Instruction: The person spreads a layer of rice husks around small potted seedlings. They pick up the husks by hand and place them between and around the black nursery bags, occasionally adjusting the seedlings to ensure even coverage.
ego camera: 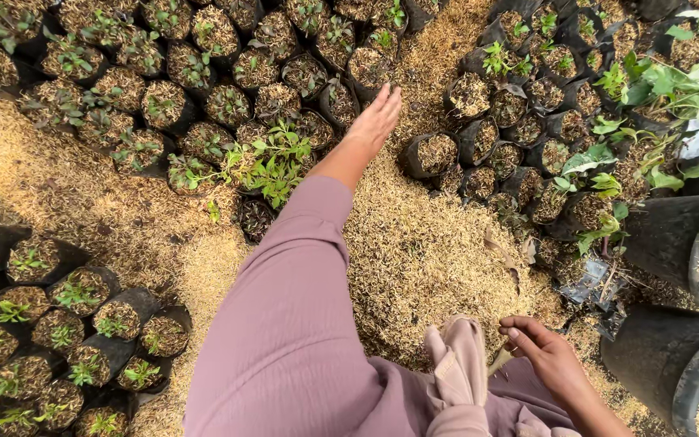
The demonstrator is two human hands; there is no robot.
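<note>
At the near left, a cluster of black seedling bags (58,340) was seen on the husk-strewn ground (414,251), each bag topped with husk and a small green shoot. Farther off, a second, larger block of seedling bags (204,89) was ranged across the far left and centre. The left hand (375,121) was stretched far forward on a mauve-sleeved arm (285,324), its fingers extended and apart, palm down, clamped on nothing. It was held just beside the bag at the block's right edge (370,69), fingertips pointed far and slightly right. That bag lay just ahead and to the left of the fingertips, upright, with its long axis vertical. The left hand was much the nearer of the two. The right hand (548,356) was kept near the body at the lower right, fingers curled against a fold of pale cloth (459,364); whether anything was gripped could not be told. More bags (527,129) were grouped at the far right.
</note>
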